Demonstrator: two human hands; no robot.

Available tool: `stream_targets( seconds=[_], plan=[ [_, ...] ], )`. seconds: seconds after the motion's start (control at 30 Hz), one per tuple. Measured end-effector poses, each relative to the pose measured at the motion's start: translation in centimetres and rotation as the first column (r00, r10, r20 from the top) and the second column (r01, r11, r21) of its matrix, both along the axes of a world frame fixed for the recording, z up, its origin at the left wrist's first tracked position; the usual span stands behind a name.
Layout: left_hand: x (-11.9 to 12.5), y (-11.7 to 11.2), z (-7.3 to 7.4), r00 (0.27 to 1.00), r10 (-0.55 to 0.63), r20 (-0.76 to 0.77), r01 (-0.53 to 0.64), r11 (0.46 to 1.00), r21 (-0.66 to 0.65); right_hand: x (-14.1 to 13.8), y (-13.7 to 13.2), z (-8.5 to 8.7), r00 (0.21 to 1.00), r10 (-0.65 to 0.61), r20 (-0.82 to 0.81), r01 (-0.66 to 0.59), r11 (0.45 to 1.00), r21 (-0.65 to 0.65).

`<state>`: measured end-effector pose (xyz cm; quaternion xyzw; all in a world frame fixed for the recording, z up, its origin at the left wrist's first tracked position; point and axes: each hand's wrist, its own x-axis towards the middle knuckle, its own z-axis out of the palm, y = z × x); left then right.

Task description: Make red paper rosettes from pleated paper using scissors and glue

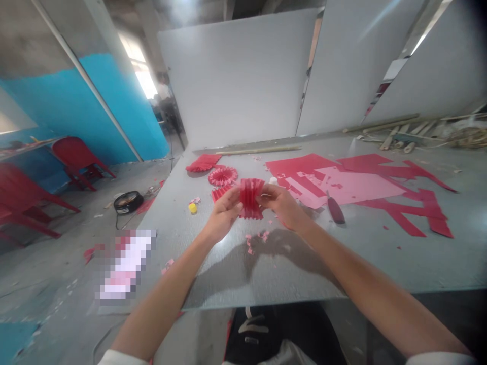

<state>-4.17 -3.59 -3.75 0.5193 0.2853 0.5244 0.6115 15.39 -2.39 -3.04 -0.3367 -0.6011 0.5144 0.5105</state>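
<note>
A red pleated paper (251, 199) is held up above the middle of the table, its folds running up and down. My left hand (225, 213) pinches its left edge, and my right hand (283, 204) grips the right edge. Just behind my left hand lies another red pleated piece (219, 193), partly hidden by the fingers. Farther back are a round pleated rosette (222, 176) and a red folded paper stack (203, 162) with a frilled edge. A yellow cap (193, 208) sits left of my left hand. Pink paper scraps (250, 243) lie below the hands.
Red sheets (300, 165), a pink sheet (357, 185) and cut strips cover the table's right part, with a dark-handled tool (335, 209) beside them. Bamboo sticks (403, 134) lie at the back right. White panels (243, 81) stand behind the table (380, 263). Red chairs (78, 157) stand at left.
</note>
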Motion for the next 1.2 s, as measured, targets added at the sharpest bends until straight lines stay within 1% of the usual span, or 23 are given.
stream_targets(
  seconds=[0.1, 0.23, 0.33, 0.4, 0.5, 0.6, 0.67, 0.73, 0.87, 0.97, 1.07, 1.2],
  plan=[
    [0.2, -0.3, 0.4, 0.999, 0.026, -0.036, -0.021, 0.991, 0.13, 0.4, 0.2, 0.0, 0.997, 0.039, -0.063, -0.041, 0.999, -0.028],
    [0.3, -0.6, 0.7, 0.993, 0.097, -0.062, -0.084, 0.977, 0.194, 0.5, 0.4, -0.2, 0.977, 0.142, -0.162, -0.154, 0.986, -0.063],
    [0.3, -0.8, 0.9, 0.977, 0.191, -0.097, -0.16, 0.95, 0.267, 0.4, 0.3, -0.4, 0.96, 0.199, -0.196, -0.22, 0.971, -0.09],
    [0.3, -1.0, 1.0, 0.965, 0.235, -0.114, -0.19, 0.931, 0.313, 0.2, 0.3, -0.6, 0.953, 0.219, -0.21, -0.245, 0.964, -0.103],
    [0.3, -1.2, 1.1, 0.957, 0.259, -0.131, -0.202, 0.918, 0.341, 0.0, 0.5, -1.0, 0.946, 0.246, -0.211, -0.273, 0.956, -0.107],
    [0.4, -1.3, 1.1, 0.956, 0.257, -0.14, -0.203, 0.927, 0.315, -0.2, 0.5, -1.0, 0.943, 0.26, -0.209, -0.286, 0.953, -0.1],
    [0.5, -1.4, 1.2, 0.954, 0.262, -0.145, -0.208, 0.929, 0.306, -0.2, 0.4, -0.9, 0.946, 0.249, -0.207, -0.272, 0.958, -0.09],
    [0.5, -1.3, 1.2, 0.943, 0.289, -0.168, -0.225, 0.92, 0.32, -0.2, 0.3, -0.7, 0.959, 0.216, -0.185, -0.233, 0.97, -0.074],
    [0.4, -1.1, 1.2, 0.907, 0.323, -0.27, -0.222, 0.912, 0.344, -0.3, 0.3, -0.7, 0.986, 0.129, -0.103, -0.132, 0.991, -0.015],
    [0.4, -1.0, 0.9, 0.89, 0.318, -0.327, -0.204, 0.919, 0.339, -0.4, 0.3, -0.7, 0.999, 0.036, -0.005, -0.036, 0.998, 0.06],
    [0.4, -1.0, 0.7, 0.878, 0.299, -0.374, -0.161, 0.92, 0.358, -0.5, 0.1, -0.4, 0.992, -0.073, 0.099, 0.06, 0.99, 0.126],
    [0.5, -1.1, 0.6, 0.865, 0.273, -0.42, -0.119, 0.927, 0.355, -0.9, -0.2, -0.4, 0.981, -0.1, 0.164, 0.074, 0.984, 0.16]
  ],
)
